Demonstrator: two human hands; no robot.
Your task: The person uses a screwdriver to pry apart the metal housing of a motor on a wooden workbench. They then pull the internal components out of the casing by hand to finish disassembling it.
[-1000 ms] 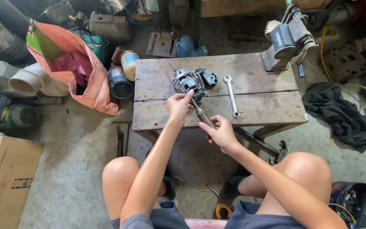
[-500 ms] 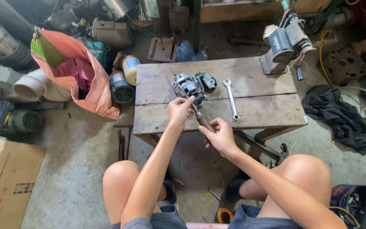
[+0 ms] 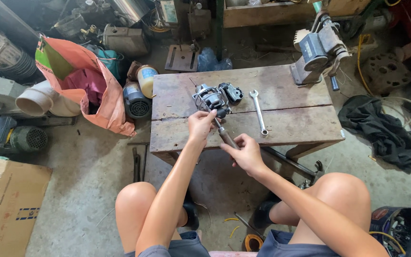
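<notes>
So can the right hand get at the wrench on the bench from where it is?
Probably yes. The wrench lies alone on the bench, just past the right hand, nothing between them. But that hand grips a screwdriver it would need to drop.

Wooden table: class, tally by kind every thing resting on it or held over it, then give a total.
On the wooden table:
Small motor assembly: 1
Combination wrench: 1
Bench vise: 1
Screwdriver, gripped by the right hand and steadied by the left hand: 1
Total: 4
</notes>
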